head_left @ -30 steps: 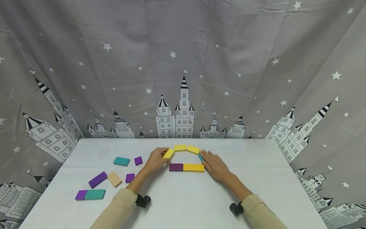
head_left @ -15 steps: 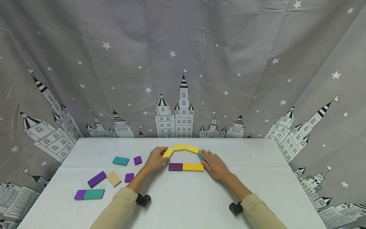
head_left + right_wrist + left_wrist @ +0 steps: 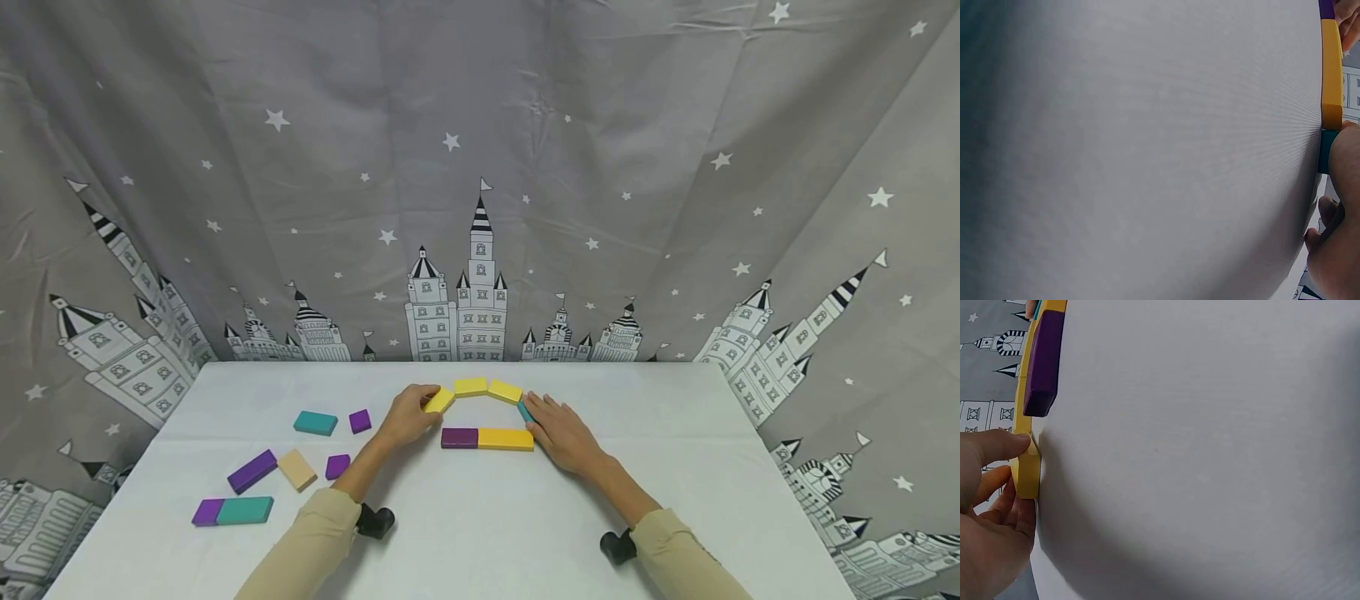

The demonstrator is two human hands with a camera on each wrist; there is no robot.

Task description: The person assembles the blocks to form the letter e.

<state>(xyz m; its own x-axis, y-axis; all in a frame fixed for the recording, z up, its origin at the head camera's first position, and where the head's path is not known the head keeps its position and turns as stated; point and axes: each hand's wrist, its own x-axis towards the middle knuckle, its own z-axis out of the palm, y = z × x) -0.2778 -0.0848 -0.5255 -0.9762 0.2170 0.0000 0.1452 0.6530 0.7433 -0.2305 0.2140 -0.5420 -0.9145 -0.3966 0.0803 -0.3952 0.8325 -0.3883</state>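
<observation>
Yellow block point(image 3: 440, 400), plain-sided, sits pinched in the left fingers point(image 3: 1025, 515); nearly straight right fingers point(image 3: 537, 407) touch a teal block point(image 3: 524, 412).

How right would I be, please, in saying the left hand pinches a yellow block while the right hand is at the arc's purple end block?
One color is wrong: the right hand is at the arc's teal end block, not a purple one, as the head view shows. The left hand does pinch a yellow block.
</observation>
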